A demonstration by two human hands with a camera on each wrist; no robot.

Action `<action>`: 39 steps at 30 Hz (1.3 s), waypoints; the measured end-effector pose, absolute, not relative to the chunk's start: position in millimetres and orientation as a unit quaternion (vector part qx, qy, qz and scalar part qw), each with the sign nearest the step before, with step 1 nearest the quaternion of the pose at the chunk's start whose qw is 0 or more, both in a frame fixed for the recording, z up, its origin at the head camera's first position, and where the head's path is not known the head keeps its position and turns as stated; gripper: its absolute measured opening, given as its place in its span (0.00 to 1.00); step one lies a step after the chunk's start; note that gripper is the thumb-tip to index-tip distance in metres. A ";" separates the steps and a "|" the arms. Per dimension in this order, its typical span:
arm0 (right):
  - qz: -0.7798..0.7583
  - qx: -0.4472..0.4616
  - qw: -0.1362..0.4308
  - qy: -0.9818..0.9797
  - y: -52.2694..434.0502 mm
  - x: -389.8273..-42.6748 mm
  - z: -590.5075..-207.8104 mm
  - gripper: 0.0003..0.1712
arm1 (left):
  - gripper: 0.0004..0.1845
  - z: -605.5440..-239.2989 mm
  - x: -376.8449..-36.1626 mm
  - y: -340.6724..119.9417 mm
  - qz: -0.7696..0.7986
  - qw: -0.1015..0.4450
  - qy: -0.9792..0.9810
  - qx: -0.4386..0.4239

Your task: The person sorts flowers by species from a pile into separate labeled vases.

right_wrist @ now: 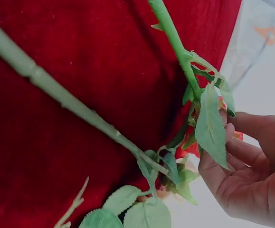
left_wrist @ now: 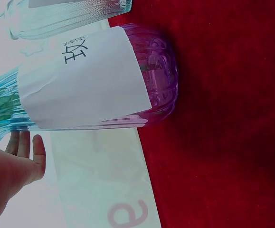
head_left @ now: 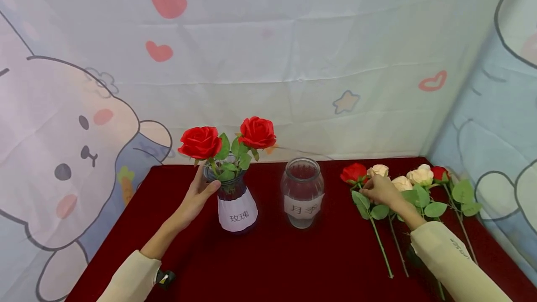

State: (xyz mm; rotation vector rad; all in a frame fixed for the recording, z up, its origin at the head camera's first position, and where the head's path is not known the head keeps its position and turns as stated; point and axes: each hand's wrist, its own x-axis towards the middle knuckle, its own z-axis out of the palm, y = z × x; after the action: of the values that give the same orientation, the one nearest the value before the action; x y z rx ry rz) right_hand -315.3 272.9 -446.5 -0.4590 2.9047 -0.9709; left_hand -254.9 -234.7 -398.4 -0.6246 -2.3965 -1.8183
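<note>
The left hand (head_left: 198,195), fingertips partly hidden, rested open-fingered against a labelled vase (head_left: 236,205); the right hand (head_left: 383,192) pinched a red rose (head_left: 354,172), a leaf (right_wrist: 212,126) masking its fingertips.

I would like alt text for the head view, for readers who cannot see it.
A person's left hand touches a vase holding two red roses; the right hand reaches among loose red and cream roses. Between them, a labelled glass jar stands on dark red cloth.

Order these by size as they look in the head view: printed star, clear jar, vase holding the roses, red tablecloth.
1. Red tablecloth
2. Vase holding the roses and clear jar: too alike to rank surely
3. Printed star
</note>
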 end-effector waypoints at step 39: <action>-0.469 -0.037 -0.057 0.880 284.1 -306.0 -394.3 0.30 | 0.39 -399.4 -252.2 -233.2 -0.600 0.034 -0.770 -0.211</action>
State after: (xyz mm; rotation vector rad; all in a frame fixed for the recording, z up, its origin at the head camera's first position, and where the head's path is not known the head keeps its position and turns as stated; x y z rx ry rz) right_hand -306.0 284.1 -394.3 -0.1209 2.8708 -1.5305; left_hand -252.2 -233.2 -399.4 -0.6497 -2.3689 -1.8463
